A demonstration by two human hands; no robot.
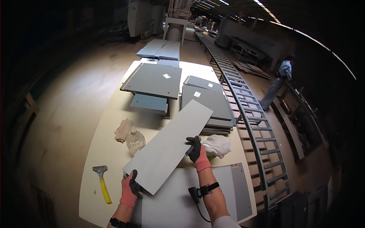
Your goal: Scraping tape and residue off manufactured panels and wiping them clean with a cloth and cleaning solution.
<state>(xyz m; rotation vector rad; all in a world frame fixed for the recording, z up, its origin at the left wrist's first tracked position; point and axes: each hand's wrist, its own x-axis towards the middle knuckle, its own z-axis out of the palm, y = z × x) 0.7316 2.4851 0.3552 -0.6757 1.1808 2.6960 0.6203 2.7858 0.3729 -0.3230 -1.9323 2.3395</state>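
A long pale grey panel (169, 148) is held tilted across the table between my hands. My left hand (131, 186), in a pink glove with a dark palm, is closed on its near left end. My right hand (195, 150), gloved the same way, grips its right long edge. A small dark piece shows by the right palm; I cannot make out what it is. Beneath lies a larger light grey board (182, 205), with a darker grey board (239, 186) showing at its right. A scraper (102, 184) with a yellow handle lies left of my left hand.
On the cream table (93, 152) are a clear bottle (135, 142), a brownish cloth (123, 130) and a white cloth (217, 145). Dark grey panels (154, 79) and a second panel stack (207, 100) stand farther back. A roller conveyor (249, 102) runs along the right; beyond it stands a person (279, 81).
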